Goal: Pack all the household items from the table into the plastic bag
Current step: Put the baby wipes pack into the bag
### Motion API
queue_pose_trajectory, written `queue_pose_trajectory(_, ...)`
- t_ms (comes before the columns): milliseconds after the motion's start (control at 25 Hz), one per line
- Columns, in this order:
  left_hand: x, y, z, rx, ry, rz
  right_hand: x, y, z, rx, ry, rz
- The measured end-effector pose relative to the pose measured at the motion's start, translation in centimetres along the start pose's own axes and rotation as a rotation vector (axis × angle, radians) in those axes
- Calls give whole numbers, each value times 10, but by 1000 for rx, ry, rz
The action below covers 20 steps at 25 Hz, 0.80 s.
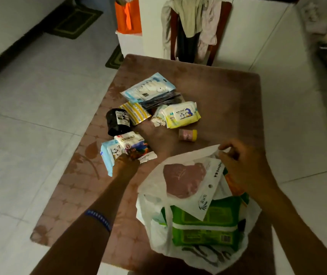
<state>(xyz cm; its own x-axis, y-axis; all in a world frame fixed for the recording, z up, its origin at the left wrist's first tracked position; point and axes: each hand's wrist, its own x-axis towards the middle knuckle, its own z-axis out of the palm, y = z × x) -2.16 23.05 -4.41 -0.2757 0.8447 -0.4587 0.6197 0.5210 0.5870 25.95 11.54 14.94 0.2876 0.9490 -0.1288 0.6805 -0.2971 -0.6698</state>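
Note:
A white plastic bag [190, 195] stands at the table's near right with a green pack [204, 225] inside it. My right hand [240, 161] pinches the bag's far rim and holds it up. My left hand [125, 164] rests on a colourful packet [136, 147] that lies over a blue wipes pack [108, 153], fingers closing on the packet. Farther back lie a black roll [117, 122], a yellow striped pouch [134, 113], a yellow baby wipes pack [180, 115], a blue-white flat pack [148, 88], a dark flat packet [164, 100] and a small pink jar [187, 134].
The brown table [228, 96] ends close behind the items. A chair draped with clothes [194, 26] stands at its far side. An orange bag [127, 15] sits on a white stand at the back left. Tiled floor surrounds the table.

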Motion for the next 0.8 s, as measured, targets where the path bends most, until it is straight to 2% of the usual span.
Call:
queue_pose_trajectory(80, 19, 10, 14, -172, -24, -120, -2, 10, 8, 43, -12, -5)
queue_pose_trajectory(200, 42, 15, 20, -338, -63, -243, -6, 23, -1, 148, 52, 76)
queue_pose_trajectory(240, 42, 17, 16, -377, -72, -246, -9, 25, -7, 218, 81, 117)
queue_pose_trajectory(360, 20, 34, -14, -478, -29, -110, -12, 26, -31, 446, 150, 208)
queue_pose_trajectory(440, -24, 50, -51, -493, -14, 57, -10, 26, -44, 558, 152, 239)
queue_pose_trajectory(480, -50, 59, -71, -470, -23, 196, -8, 24, -50, 633, 141, 256)
queue_pose_trajectory(600, -135, 99, -121, -394, -96, 714, -6, 20, -58, 899, 75, 324)
queue_pose_trajectory(680, -178, 125, -133, -234, -156, 1091, -6, 18, -64, 1044, 27, 351)
queue_pose_trajectory(720, -192, 136, -131, -183, -204, 1203, -7, 19, -68, 1091, 17, 358)
queue_pose_trajectory(760, -205, 147, -123, -172, -287, 1233, -7, 21, -74, 1117, 19, 363)
queue_pose_trajectory(800, -213, 154, -110, -174, -383, 1191, -8, 23, -80, 1120, 24, 369)
